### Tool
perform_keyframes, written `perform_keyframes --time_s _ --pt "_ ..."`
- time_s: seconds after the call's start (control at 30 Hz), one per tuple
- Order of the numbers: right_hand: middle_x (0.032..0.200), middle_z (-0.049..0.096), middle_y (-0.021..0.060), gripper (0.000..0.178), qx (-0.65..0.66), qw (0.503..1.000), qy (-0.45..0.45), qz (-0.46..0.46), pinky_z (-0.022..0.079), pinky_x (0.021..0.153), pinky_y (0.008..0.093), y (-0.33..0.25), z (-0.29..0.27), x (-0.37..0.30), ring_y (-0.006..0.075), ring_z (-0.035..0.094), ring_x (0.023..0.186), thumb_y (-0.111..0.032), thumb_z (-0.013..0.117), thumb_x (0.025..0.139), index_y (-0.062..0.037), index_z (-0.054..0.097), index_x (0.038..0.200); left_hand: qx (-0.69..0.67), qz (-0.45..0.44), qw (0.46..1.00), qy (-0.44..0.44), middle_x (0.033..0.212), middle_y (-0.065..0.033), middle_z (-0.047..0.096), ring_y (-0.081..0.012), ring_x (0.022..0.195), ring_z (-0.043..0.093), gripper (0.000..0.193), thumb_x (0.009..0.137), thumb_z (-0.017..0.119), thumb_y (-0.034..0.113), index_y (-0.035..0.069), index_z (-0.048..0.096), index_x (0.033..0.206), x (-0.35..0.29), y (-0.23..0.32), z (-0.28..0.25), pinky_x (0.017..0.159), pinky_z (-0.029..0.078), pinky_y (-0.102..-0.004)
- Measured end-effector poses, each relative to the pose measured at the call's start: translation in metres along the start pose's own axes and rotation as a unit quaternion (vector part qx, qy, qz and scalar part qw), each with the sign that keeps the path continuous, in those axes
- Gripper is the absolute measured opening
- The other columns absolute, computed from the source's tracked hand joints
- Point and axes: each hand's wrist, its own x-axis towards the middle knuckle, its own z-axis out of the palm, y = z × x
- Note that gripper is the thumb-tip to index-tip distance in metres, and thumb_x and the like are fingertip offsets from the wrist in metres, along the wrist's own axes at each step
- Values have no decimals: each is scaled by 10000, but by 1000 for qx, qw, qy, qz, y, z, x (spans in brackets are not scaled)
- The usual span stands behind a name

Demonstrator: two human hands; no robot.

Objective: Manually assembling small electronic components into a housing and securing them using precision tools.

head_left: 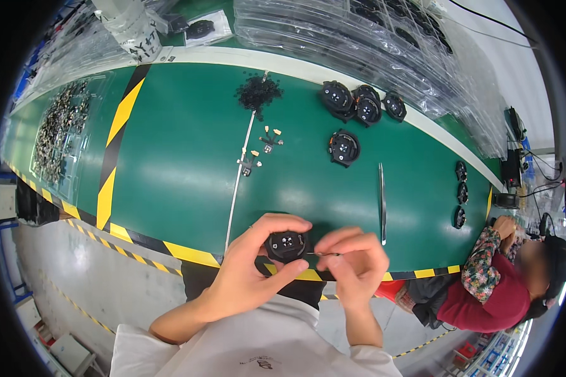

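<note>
My left hand grips a black round watch case by its edges, above the table's near edge. The case's inner or back face is turned up and shows small light dots at its middle. My right hand is closed in a pinch on a thin dark pointed tool, whose tip reaches the right side of the case; the exact kind is too small to tell. Ahead lie two small flex-cable parts with tan ends. A pair of metal tweezers rests to the right of my hands.
On the green table, a heap of small black pieces lies at the back, beside several watch cases. A clear tray of small parts stands far left. Stacked plastic trays line the back. A co-worker sits at right.
</note>
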Motion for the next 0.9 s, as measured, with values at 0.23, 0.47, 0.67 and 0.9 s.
perform_keyframes --time_s 0.23,0.47,0.67,0.9 --pt "905 666 229 105 78 994 -45 69 578 524 289 -1 -19 16 233 678 726 79 616 901 38 565 984 -3 -34 999 -23 1398 -162 525 -182 1215 556 622 824 711 -113 52 449 1363 -4 0 -8 1025 465 -319" --pt "1027 627 118 108 69 977 -118 166 539 583 244 -5 -35 31 128 618 826 68 637 944 14 614 1033 28 -15 998 -48 1334 -158 563 -231 1173 586 645 775 769 -104 18 464 1330 4 -4 -14 1023 481 -352" --pt "904 617 34 98 100 965 -203 129 547 556 253 4 -36 56 95 614 799 -23 669 945 -13 590 1002 77 1 995 -60 1204 -168 619 -220 1084 611 625 777 690 11 14 448 1353 -2 -11 -27 945 509 -334" --pt "964 641 82 105 93 972 -213 32 542 570 257 -7 -50 114 125 634 742 -48 647 933 0 579 997 107 4 963 -249 1288 -165 505 -264 1204 567 801 1008 602 428 5 249 1589 51 28 -18 1008 501 -392"
